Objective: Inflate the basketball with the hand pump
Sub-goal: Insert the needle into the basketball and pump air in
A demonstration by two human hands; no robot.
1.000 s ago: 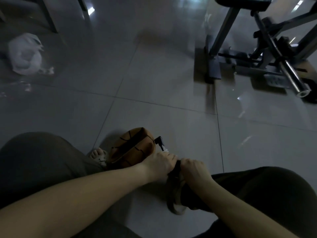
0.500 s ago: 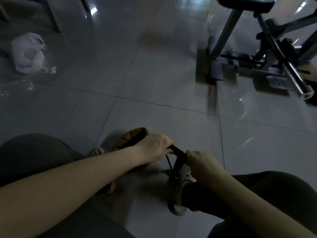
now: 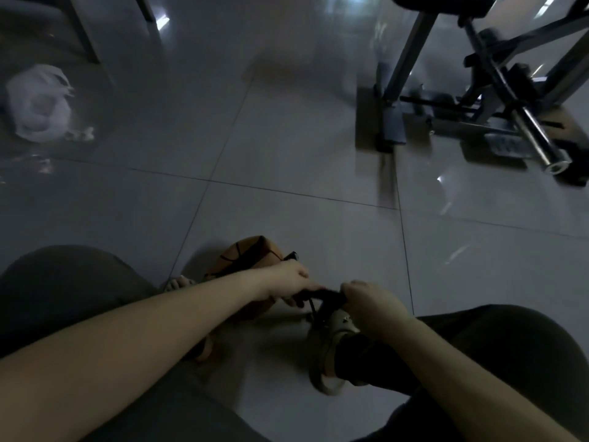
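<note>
A deflated, creased orange basketball (image 3: 247, 256) lies on the tiled floor between my feet, partly hidden behind my left forearm. The black T-handle of the hand pump (image 3: 322, 295) runs crosswise in front of it. My left hand (image 3: 288, 280) grips the handle's left end and my right hand (image 3: 366, 298) grips its right end. A thin black hose hangs down below the handle. The pump body is mostly hidden beneath my hands. A small black piece (image 3: 292, 256) pokes out beside the ball.
My right foot in a tan shoe (image 3: 328, 349) stands just below the pump; bare toes (image 3: 178, 283) show left of the ball. A metal gym machine (image 3: 478, 100) stands at the far right. A white plastic bag (image 3: 38, 103) lies far left.
Both hands rose with the pump handle from low against my shoe to a higher position beside the ball. The ball stayed put.
</note>
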